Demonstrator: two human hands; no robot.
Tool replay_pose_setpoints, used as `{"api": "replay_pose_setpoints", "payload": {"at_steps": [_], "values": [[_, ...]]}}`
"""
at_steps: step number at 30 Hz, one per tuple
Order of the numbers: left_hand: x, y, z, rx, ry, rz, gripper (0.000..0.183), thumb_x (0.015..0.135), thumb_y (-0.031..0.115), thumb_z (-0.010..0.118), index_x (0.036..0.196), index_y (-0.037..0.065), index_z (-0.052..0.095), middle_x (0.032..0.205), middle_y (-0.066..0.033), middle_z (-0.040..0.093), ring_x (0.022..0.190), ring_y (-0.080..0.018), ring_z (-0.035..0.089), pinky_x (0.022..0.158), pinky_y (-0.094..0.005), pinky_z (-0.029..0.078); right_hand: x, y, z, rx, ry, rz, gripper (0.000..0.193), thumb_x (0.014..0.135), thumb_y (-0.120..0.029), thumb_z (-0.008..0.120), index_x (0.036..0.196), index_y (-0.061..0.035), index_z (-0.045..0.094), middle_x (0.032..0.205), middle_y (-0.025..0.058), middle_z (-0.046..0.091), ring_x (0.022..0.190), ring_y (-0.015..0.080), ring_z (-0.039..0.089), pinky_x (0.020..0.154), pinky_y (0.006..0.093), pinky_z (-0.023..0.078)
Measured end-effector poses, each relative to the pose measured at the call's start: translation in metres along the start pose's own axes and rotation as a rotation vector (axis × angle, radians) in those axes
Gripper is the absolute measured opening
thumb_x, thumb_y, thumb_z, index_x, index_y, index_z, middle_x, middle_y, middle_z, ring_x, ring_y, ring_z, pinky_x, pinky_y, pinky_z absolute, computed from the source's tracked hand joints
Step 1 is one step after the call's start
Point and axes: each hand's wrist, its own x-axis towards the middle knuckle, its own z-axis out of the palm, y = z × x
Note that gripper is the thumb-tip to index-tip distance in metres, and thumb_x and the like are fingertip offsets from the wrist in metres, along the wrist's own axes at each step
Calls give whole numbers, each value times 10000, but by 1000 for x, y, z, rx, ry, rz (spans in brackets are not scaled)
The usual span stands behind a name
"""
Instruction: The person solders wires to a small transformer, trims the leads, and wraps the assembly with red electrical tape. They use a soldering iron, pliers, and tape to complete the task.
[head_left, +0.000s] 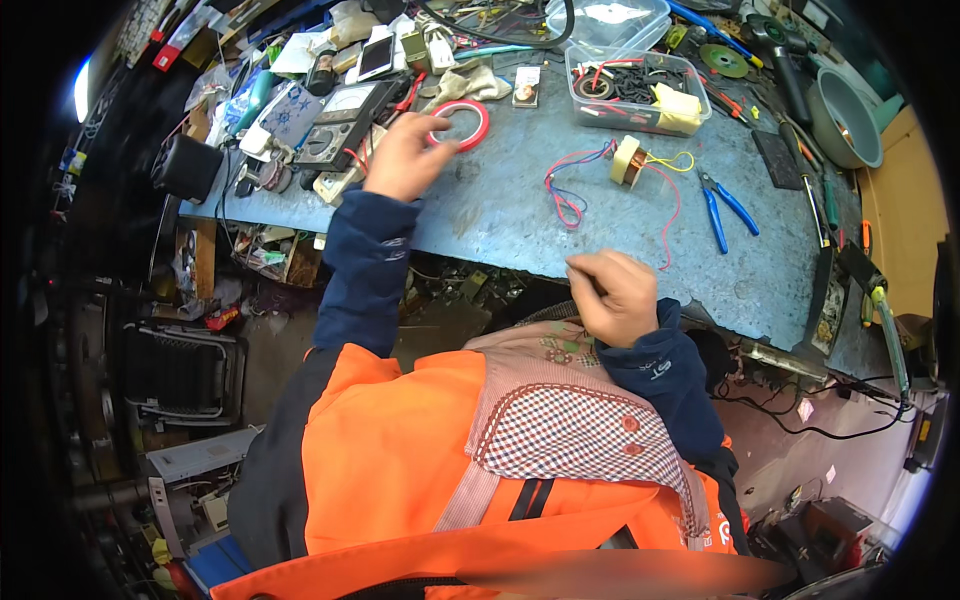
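My left hand [402,160] reaches over the left part of the bench, with thumb and forefinger closed at the near-left edge of a roll of red tape [481,131], which looks to lie flat. At the bench's front edge is my right hand [615,297], its fingers curled in and the thumb against them; whatever may be inside is hidden. Beyond it stands a small transformer [625,160] with a cream bobbin and copper winding. Red, blue and yellow wires trail from it. To its right lie blue-handled cutters [724,212], jaws pointing away.
An analog multimeter [345,125] and heaped clutter crowd the left. A clear plastic box [640,121] of black parts stands at the back, beside a small picture card [525,88]. Screwdrivers, a dark flat plate [777,160] and a grey bowl [846,118] line the right.
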Motion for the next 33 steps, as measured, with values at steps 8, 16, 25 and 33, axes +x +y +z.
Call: {"api": "replay_pose_setpoints", "payload": {"at_steps": [8, 16, 25, 33], "values": [[5, -2, 24, 164, -20, 107, 207, 949, 126, 775, 1112, 4, 737, 1055, -167, 686, 892, -320, 688, 805, -398, 547, -6, 5, 7, -173, -59, -46, 145, 836, -33, 792, 969, -50, 739, 822, 105, 668, 732, 326, 674, 629, 424, 537], [-42, 110, 6, -269, 77, 447, 226, 892, -109, 759, 1084, 0, 707, 1055, -115, 667, 863, -212, 646, 751, -312, 525, -10, -11, -5, 315, 158, 391, 119, 947, -52, 779, 1061, -19, 769, 874, 62, 706, 687, 143, 647, 634, 307, 505], [-64, 188, 48, -454, -242, 630, 284, 849, -68, 816, 1103, 17, 722, 1080, -140, 687, 882, -286, 704, 743, -367, 572, -10, -50, -54, 399, 575, 274, 438, 926, -22, 844, 1339, 1, 697, 1031, 61, 730, 788, 90, 669, 714, 257, 551], [-79, 251, 111, -689, -506, 908, 299, 845, -54, 807, 1119, 23, 715, 1078, -144, 675, 881, -326, 704, 750, -394, 577, -83, -42, -125, 127, 1093, 597, 178, 1080, -153, 697, 964, -18, 702, 749, -5, 646, 641, 62, 570, 598, 238, 463]]}}
